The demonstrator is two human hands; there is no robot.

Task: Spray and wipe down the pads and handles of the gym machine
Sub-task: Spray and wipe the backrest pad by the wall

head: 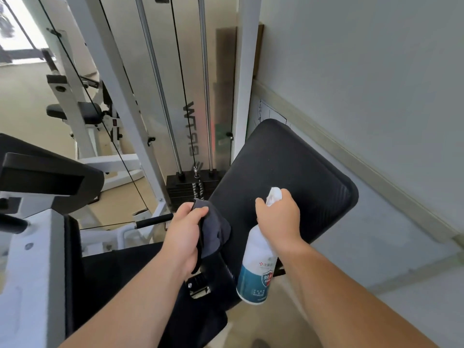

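The spraying step is in hand. The right hand (278, 217) wraps the head of the white spray bottle (256, 270), fingers curled round the trigger. Its nozzle (275, 194) points toward twelve o'clock over the black backrest pad (301, 167). The bottle's body hangs toward six o'clock from the fist, past the pad's near edge. The pad's broad face spreads from eleven to two o'clock of that hand, under and beyond the nozzle. I can make out no wet patch on it, so I judge it not yet wiped.

At nine o'clock of the right hand, the left hand (184, 232) clutches a bunched grey cloth (214, 227). The cloth sits at the pad's left edge; whether it touches is unclear.

The next move calls for a trigger squeeze with the nozzle held on the pad's face. After that, the cloth should sweep from nine toward three o'clock.

The black handle bar (154, 220), at nine o'clock of the left hand, and the seat pad (120, 277), at seven o'clock, look left for later. The weight stack (185, 187) stands at twelve o'clock of the left hand.
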